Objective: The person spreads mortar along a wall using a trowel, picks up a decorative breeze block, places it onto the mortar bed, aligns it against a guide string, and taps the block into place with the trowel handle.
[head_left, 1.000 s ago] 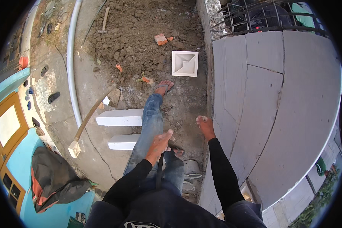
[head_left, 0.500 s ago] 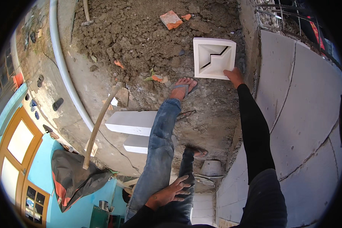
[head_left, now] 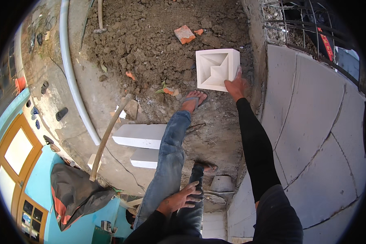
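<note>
Reaching far forward, the right hand [head_left: 234, 86] grips the lower right corner of a white square block [head_left: 216, 69], a smooth cast piece with stepped recesses in its face, standing on lumpy brown soil [head_left: 150, 44] beside a grey concrete wall [head_left: 309, 118]. The left hand [head_left: 182, 199] rests open on the thigh of worn blue jeans, fingers spread. A sandalled foot [head_left: 193, 101] is planted just below the block. 2 plain white rectangular blocks [head_left: 140, 136] lie further left beside a curved wooden handle [head_left: 107, 136]. A broken orange brick [head_left: 184, 34] sits on the soil.
</note>
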The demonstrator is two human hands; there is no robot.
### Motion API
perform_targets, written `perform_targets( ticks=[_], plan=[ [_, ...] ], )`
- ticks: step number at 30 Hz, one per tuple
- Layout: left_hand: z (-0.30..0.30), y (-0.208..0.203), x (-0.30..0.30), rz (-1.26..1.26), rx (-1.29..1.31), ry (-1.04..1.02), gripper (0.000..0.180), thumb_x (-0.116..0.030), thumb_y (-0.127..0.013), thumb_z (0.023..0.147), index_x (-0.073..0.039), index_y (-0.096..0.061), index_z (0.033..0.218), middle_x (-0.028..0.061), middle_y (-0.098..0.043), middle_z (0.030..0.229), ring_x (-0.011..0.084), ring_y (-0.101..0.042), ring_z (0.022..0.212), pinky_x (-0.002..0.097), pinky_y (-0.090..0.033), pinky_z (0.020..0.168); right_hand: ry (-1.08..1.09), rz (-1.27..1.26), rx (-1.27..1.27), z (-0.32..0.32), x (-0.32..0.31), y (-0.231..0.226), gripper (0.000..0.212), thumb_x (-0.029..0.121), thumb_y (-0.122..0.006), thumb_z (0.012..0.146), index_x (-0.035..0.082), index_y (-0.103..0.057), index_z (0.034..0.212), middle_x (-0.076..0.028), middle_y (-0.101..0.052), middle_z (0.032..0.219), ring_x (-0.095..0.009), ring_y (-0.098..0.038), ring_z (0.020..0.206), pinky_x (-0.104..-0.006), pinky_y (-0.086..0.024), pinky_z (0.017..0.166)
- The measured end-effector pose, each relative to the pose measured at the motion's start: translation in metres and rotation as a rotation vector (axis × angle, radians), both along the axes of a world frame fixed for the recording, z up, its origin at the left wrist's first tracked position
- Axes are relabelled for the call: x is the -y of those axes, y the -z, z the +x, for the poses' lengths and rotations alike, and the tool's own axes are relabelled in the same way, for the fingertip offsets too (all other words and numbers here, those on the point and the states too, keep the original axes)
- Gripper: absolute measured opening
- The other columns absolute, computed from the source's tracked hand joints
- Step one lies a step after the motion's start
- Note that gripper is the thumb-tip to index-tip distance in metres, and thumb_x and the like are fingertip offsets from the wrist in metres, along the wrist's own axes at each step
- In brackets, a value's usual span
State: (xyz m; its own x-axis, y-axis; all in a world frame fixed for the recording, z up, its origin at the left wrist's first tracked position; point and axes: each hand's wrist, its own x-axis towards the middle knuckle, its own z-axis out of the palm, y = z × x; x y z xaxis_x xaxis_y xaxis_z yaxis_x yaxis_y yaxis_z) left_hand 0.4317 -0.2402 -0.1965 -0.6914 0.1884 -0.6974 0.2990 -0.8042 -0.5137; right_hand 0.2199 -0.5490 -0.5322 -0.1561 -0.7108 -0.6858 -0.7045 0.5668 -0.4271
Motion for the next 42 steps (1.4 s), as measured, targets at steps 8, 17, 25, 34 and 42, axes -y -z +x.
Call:
perform_targets(
  ticks=[8,17,25,34,42],
  plan=[
    [0.002,0.005,0.001,-0.031,0.076,-0.117,0.085,-0.057,-0.057,0.102,-0.01,-0.019,0.162,0.0241,-0.039,0.158,0.0439,-0.041,0.145,0.0559,-0.035,0.119,-0.13,0.049,-0.384,0.025,-0.071,-0.213,0.105,0.011,-0.075,0.074,0.025,-0.022,0.163,-0.031,-0.037,0.132,-0.054,-0.035,0.124,-0.0677,-0.043,0.096],
    [-0.045,-0.092,0.139,-1.509,0.353,0.761,0.126,-0.054,-0.092,0.067,0.005,-0.027,0.159,0.0308,-0.031,0.161,0.0394,-0.028,0.153,0.0428,-0.028,0.124,-0.004,0.003,-0.391,-0.083,-0.255,-0.553,0.104,0.012,-0.076,0.07,0.015,-0.027,0.161,-0.03,-0.04,0.131,-0.051,-0.04,0.123,-0.0605,-0.046,0.101],
    [-0.212,-0.228,0.062,-1.813,-0.672,0.865,0.106,-0.029,-0.094,0.066,0.004,-0.037,0.15,0.0189,-0.057,0.138,0.0298,-0.058,0.125,0.04,-0.049,0.104,0.177,-0.146,-0.489,-0.147,-0.437,-0.79,0.098,0.013,-0.077,0.069,0.016,-0.036,0.158,-0.026,-0.048,0.121,-0.042,-0.049,0.116,-0.0543,-0.052,0.081],
    [-0.295,-0.354,-0.074,-1.432,-0.785,0.964,0.069,-0.01,-0.068,0.077,0.006,-0.044,0.139,0.0165,-0.058,0.125,0.0284,-0.06,0.113,0.0385,-0.051,0.098,1.148,-0.674,-0.919,-0.113,-0.62,-0.859,0.099,0.02,-0.084,0.076,0.011,-0.03,0.158,-0.028,-0.038,0.153,-0.049,-0.05,0.133,-0.0513,-0.045,0.111],
    [-0.353,-0.423,-0.149,-1.527,-0.675,1.252,0.088,-0.013,-0.074,0.077,-0.002,-0.032,0.154,0.0182,-0.056,0.134,0.0299,-0.058,0.121,0.0398,-0.049,0.103,1.789,-0.696,-0.763,-0.12,-0.684,-0.782,0.04,0.028,-0.067,0.097,-0.001,-0.066,0.125,-0.026,-0.073,0.096,-0.042,-0.072,0.093,-0.048,-0.057,0.08]
  ],
)
